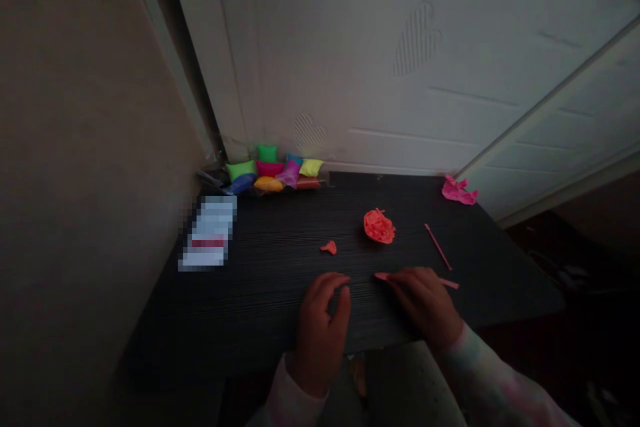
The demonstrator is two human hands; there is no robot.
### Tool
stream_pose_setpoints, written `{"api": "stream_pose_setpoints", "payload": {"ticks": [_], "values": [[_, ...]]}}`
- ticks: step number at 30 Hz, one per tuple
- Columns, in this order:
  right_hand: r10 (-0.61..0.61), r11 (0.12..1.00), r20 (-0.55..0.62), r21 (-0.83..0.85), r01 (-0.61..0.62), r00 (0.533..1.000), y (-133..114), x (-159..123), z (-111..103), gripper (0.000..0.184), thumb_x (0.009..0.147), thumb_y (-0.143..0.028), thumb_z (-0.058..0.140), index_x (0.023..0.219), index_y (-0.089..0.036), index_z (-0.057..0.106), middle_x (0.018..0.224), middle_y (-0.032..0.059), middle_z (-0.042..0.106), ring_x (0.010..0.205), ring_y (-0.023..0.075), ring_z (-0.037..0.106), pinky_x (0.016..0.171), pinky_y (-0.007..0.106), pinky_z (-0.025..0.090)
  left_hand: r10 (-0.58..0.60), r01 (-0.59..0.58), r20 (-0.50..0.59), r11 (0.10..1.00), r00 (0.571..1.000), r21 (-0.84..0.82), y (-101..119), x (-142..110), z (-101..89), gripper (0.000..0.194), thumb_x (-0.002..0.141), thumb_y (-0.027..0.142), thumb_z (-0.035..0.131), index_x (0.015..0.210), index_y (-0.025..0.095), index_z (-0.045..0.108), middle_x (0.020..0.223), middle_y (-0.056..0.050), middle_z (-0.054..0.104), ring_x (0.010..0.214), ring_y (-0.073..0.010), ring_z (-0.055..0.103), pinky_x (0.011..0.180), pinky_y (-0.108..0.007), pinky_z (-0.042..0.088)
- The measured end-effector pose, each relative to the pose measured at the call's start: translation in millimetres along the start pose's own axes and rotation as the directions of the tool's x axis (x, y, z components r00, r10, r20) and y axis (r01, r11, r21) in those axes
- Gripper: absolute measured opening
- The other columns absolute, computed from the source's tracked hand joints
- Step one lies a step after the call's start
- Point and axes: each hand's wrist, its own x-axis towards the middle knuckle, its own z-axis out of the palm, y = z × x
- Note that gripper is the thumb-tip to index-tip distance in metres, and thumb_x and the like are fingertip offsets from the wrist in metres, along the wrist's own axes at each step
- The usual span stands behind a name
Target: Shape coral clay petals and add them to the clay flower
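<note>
My left hand point(325, 327) rests over the dark table near its front edge, thumb and fingers curved apart with nothing visible between them. Just beyond it lies a small coral clay piece point(329, 248) with a rounded end and a thin tail. My right hand point(425, 300) is closed around a flat pink clay tool point(451, 284); one tip pokes out left of the fingers, the other end to the right. Past both hands sits a round coral clay form point(379, 226) with a ruffled, crumpled-looking top. A thin pink stick-like tool point(439, 248) lies right of it.
Colourful packets of clay point(270, 183) line the back left of the black table point(280, 227). A blurred-out pale rectangle point(209, 233) is at the left. Crumpled pink material point(459, 191) lies at the back right corner. A white panel point(350, 47) rises behind.
</note>
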Motion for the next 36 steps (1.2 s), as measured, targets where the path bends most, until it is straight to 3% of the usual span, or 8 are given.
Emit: {"api": "stream_pose_setpoints", "payload": {"ticks": [4, 9, 20, 23, 28, 36], "values": [[-0.031, 0.999, 0.027, -0.020, 0.031, 0.999, -0.8, -18.4, -1.5, 0.012, 0.078, -0.022, 0.051, 0.084, -0.023, 0.062, 0.079, 0.0045, 0.064, 0.074, 0.0182, 0.059, 0.067, 0.034, 0.049, -0.029, 0.031, 0.043, 0.999, 0.999, -0.035, -0.2, -1.1, -3.8, 0.018, 0.080, 0.022, 0.049, 0.091, 0.023, 0.064, 0.094, -0.005, 0.063, 0.091, -0.0182, 0.058, 0.083, -0.032, 0.046], [0.003, 0.999, 0.018, -0.035, -0.003, 1.000, -5.4, -11.5, -9.4, 0.015, 0.081, -0.020, 0.047, 0.088, -0.022, 0.060, 0.081, 0.0058, 0.063, 0.079, 0.0194, 0.059, 0.070, 0.034, 0.050, -0.041, 0.045, 0.079, 0.997, 0.996, -0.056, 0.5, -3.3, -6.5, 0.019, 0.079, 0.022, 0.049, 0.091, 0.024, 0.064, 0.094, -0.005, 0.064, 0.090, -0.0186, 0.059, 0.082, -0.033, 0.047], [-0.145, 0.989, 0.160, 0.004, 0.146, 0.977, 5.4, -26.3, 3.2, 0.043, 0.079, -0.015, 0.044, 0.120, -0.029, 0.048, 0.083, 0.0053, 0.061, 0.072, 0.0190, 0.055, 0.064, 0.036, 0.046, -0.040, 0.042, 0.056, 0.998, 0.998, -0.050, 1.9, -2.5, -5.7, 0.019, 0.080, 0.021, 0.048, 0.090, 0.023, 0.064, 0.092, -0.006, 0.064, 0.088, -0.0187, 0.059, 0.081, -0.033, 0.049], [-0.110, 0.993, 0.150, 0.067, 0.101, 0.983, 5.5, -26.7, 0.8, 0.044, 0.081, -0.014, 0.042, 0.122, -0.029, 0.045, 0.083, 0.0049, 0.058, 0.075, 0.0177, 0.055, 0.063, 0.032, 0.048, -0.052, 0.054, 0.046, 0.998, 0.998, -0.041, 1.8, -2.3, -4.6, 0.019, 0.080, 0.021, 0.048, 0.090, 0.022, 0.064, 0.093, -0.006, 0.064, 0.089, -0.0184, 0.059, 0.082, -0.033, 0.048], [-0.048, 0.997, 0.105, 0.064, 0.041, 0.993, 4.5, -24.5, 1.5, 0.031, 0.082, -0.018, 0.042, 0.108, -0.027, 0.056, 0.080, 0.0046, 0.057, 0.074, 0.0170, 0.055, 0.062, 0.031, 0.048, -0.068, 0.070, 0.048, 0.997, 0.997, -0.035, 1.6, -2.3, -4.0, 0.019, 0.081, 0.023, 0.047, 0.091, 0.022, 0.063, 0.095, -0.006, 0.063, 0.091, -0.0176, 0.058, 0.084, -0.032, 0.045], [0.148, 0.985, 0.046, 0.085, -0.152, 0.988, -1.7, -10.6, 9.3, 0.029, 0.077, -0.036, 0.054, 0.102, -0.021, 0.060, 0.097, 0.0101, 0.059, 0.093, 0.0265, 0.053, 0.083, 0.047, 0.040, -0.052, 0.051, 0.029, 0.998, 0.998, 0.028, 1.7, -1.2, -3.8, 0.018, 0.081, 0.023, 0.047, 0.089, 0.020, 0.063, 0.093, -0.006, 0.062, 0.090, -0.0173, 0.057, 0.083, -0.030, 0.044]]}}
